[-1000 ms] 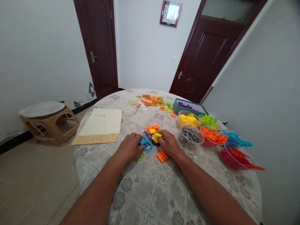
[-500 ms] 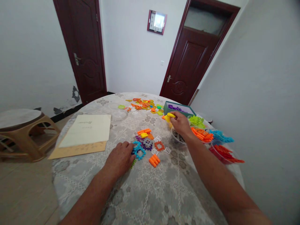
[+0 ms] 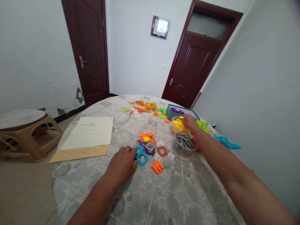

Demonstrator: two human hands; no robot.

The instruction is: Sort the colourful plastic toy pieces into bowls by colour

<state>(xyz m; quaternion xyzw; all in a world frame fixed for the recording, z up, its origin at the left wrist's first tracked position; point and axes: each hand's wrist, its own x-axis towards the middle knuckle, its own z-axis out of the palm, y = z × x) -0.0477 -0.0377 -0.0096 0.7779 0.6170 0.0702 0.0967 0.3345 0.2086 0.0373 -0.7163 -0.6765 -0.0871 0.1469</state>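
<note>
My left hand (image 3: pixel 122 165) rests on the round table (image 3: pixel 150 197), fingers curled against a blue square frame piece (image 3: pixel 141 155) in a small cluster of purple, orange and white pieces (image 3: pixel 156 149). My right hand (image 3: pixel 189 122) reaches out over the bowl of yellow pieces (image 3: pixel 177 125), pinching a yellow piece (image 3: pixel 182 117) in its fingertips. An orange block (image 3: pixel 157 166) lies just right of my left hand. Orange and yellow sticks (image 3: pixel 147 136) sit behind the cluster.
Beside the yellow bowl stand a bowl of grey pieces (image 3: pixel 185 141), green pieces (image 3: pixel 202 125), blue pieces (image 3: pixel 226 142) and a teal box of purple pieces (image 3: pixel 177 111). Loose mixed pieces (image 3: pixel 146 107) lie farther back. Papers (image 3: pixel 87 134) lie at left; a stool (image 3: pixel 22 131) stands on the floor.
My right hand left the cluster with yellow pieces, moved right and away, and now hovers at the yellow bowl. My left hand stayed on the blue piece. The view shifted slightly.
</note>
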